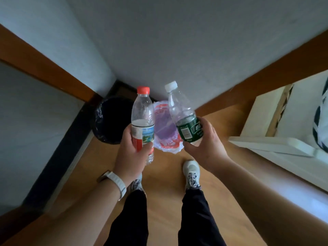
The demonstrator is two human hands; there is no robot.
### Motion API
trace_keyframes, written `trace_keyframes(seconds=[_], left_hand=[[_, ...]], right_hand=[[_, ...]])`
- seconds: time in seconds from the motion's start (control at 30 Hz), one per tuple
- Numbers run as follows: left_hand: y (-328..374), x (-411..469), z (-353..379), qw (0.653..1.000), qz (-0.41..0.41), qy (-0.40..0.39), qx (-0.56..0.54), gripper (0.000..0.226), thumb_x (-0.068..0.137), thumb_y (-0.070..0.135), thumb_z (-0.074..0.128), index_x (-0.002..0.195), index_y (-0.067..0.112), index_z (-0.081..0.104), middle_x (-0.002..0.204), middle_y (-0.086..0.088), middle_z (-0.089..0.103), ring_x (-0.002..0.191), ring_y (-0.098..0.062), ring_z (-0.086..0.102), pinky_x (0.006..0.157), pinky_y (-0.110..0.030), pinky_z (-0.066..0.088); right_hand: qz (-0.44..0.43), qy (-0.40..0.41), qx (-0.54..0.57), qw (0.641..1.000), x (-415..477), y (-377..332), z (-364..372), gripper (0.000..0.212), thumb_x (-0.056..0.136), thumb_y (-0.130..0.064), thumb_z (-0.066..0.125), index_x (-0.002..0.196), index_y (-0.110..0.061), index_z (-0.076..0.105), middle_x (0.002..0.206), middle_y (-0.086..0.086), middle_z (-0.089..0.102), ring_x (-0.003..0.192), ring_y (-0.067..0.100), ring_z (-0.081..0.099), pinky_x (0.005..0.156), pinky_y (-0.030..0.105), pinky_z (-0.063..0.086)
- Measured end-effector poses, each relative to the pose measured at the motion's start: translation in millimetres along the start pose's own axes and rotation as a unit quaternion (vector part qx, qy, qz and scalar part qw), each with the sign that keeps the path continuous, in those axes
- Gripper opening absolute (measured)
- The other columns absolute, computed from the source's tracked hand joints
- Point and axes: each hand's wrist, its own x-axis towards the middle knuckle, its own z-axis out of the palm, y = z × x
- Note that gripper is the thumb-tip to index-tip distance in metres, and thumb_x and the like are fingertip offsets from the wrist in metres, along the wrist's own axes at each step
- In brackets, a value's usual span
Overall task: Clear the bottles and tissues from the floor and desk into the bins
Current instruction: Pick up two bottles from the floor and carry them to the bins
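My left hand (132, 148) grips a clear bottle with a red cap and red label (142, 121), held upright. My right hand (204, 142) grips a clear bottle with a white cap and green label (184, 118), tilted to the left. Both bottles hang above the floor in front of two bins against the wall. The left bin (111, 119) has a black liner. The right bin (165, 125) has a white and red plastic bag liner and shows between and behind the two bottles.
A white desk or shelf unit (276, 142) juts in from the right. Wooden skirting runs along the grey walls on both sides. My feet in white shoes (191, 173) stand on the wooden floor just short of the bins.
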Motion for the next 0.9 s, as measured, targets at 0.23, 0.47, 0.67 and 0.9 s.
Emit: trace_keyframes(seconds=[0.23, 0.47, 0.67, 0.9], left_hand=[[-105, 83, 53, 1.000, -0.016, 0.000, 0.013, 0.056, 0.083, 0.024, 0.075, 0.127, 0.037, 0.044, 0.112, 0.012, 0.064, 0.097, -0.003, 0.066, 0.077, -0.025, 0.054], [-171, 148, 97, 0.998, 0.022, 0.010, 0.062, 0.060, 0.081, 0.033, 0.076, 0.132, 0.025, 0.043, 0.113, 0.009, 0.063, 0.095, 0.001, 0.063, 0.072, -0.008, 0.049], [-208, 195, 130, 0.996, 0.031, 0.019, 0.083, 0.063, 0.082, 0.033, 0.076, 0.133, 0.022, 0.041, 0.118, 0.002, 0.061, 0.099, -0.008, 0.065, 0.074, -0.014, 0.054], [-222, 195, 140, 0.995, 0.026, -0.013, 0.097, 0.079, 0.083, 0.043, 0.068, 0.149, 0.023, 0.028, 0.134, 0.014, 0.051, 0.125, -0.003, 0.049, 0.105, -0.031, 0.043]], right_hand=[[0.041, 0.021, 0.003, 0.999, 70, 84, 93, 0.080, 0.072, -0.031, 0.079, 0.139, -0.029, 0.034, 0.127, -0.010, 0.049, 0.099, 0.000, 0.047, 0.066, 0.001, 0.033], [0.056, 0.029, 0.000, 0.998, 121, 149, 155, 0.077, 0.074, -0.028, 0.077, 0.138, -0.025, 0.034, 0.125, -0.006, 0.048, 0.097, 0.001, 0.045, 0.066, 0.001, 0.032], [0.045, 0.030, 0.006, 0.999, 167, 180, 189, 0.083, 0.076, -0.030, 0.075, 0.143, -0.024, 0.027, 0.139, -0.004, 0.042, 0.115, 0.009, 0.047, 0.084, 0.017, 0.041], [0.036, -0.005, -0.044, 0.998, 182, 204, 199, 0.081, 0.081, -0.033, 0.070, 0.147, -0.023, 0.024, 0.151, 0.000, 0.031, 0.124, 0.018, 0.045, 0.088, 0.026, 0.040]])
